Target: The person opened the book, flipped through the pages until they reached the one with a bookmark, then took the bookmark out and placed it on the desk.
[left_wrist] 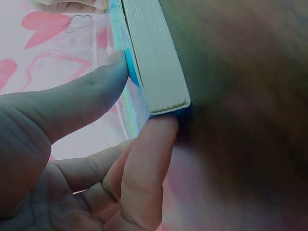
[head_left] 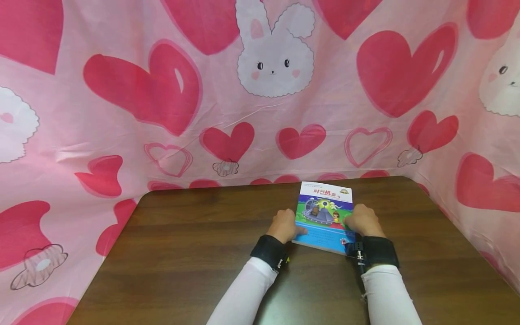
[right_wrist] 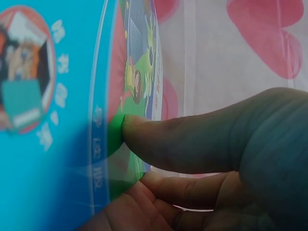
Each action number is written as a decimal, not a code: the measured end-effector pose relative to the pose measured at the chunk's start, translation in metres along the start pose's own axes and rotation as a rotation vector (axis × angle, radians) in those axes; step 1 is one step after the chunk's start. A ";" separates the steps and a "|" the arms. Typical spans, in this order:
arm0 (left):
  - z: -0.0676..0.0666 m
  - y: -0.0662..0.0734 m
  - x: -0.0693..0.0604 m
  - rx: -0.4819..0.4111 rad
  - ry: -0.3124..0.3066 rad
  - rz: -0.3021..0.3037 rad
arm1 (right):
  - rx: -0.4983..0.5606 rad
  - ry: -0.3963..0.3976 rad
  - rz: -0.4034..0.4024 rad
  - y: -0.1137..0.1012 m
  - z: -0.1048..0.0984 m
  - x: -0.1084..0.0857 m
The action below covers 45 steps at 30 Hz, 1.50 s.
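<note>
A book [head_left: 323,216] with a white, green and blue illustrated cover lies face up on the wooden table, slightly turned. The left hand [head_left: 284,225] holds its left edge, thumb on the cover. In the left wrist view, the left hand [left_wrist: 96,149] has its thumb on the cover of the book [left_wrist: 156,57] and a fingertip against the spine or edge. The right hand [head_left: 364,220] grips the right edge; in the right wrist view, the right hand [right_wrist: 207,154] has its thumb on the cover of the book [right_wrist: 62,159] and curled fingers at its side.
The brown wooden table [head_left: 183,253] extends to both sides of the book. Behind it and at both sides hangs a pink cloth [head_left: 219,104] with red hearts and white rabbits. Both wrists wear black bands.
</note>
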<state>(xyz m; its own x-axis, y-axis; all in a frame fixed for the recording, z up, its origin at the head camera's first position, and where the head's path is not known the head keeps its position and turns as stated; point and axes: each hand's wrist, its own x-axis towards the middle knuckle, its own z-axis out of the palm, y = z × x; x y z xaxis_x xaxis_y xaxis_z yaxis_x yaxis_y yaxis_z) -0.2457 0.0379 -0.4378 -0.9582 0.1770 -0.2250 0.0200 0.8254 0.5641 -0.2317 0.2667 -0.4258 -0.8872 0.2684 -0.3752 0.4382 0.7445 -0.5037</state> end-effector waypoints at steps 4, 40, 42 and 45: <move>-0.002 -0.006 -0.002 -0.013 0.004 0.010 | -0.002 0.003 -0.023 -0.003 0.003 -0.001; -0.028 -0.045 -0.028 -0.025 0.047 0.033 | -0.039 0.007 -0.126 -0.038 0.033 -0.007; -0.029 -0.047 -0.029 -0.022 0.050 0.031 | -0.041 0.006 -0.129 -0.041 0.035 -0.007; -0.030 -0.049 -0.031 -0.017 0.056 0.033 | -0.041 -0.003 -0.130 -0.043 0.037 -0.008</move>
<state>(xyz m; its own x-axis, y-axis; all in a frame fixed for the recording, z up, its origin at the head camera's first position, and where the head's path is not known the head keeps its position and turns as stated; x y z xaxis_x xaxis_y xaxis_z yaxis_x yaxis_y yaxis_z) -0.2260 -0.0241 -0.4349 -0.9716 0.1732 -0.1610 0.0477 0.8105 0.5838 -0.2384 0.2102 -0.4299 -0.9357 0.1660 -0.3113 0.3132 0.7970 -0.5164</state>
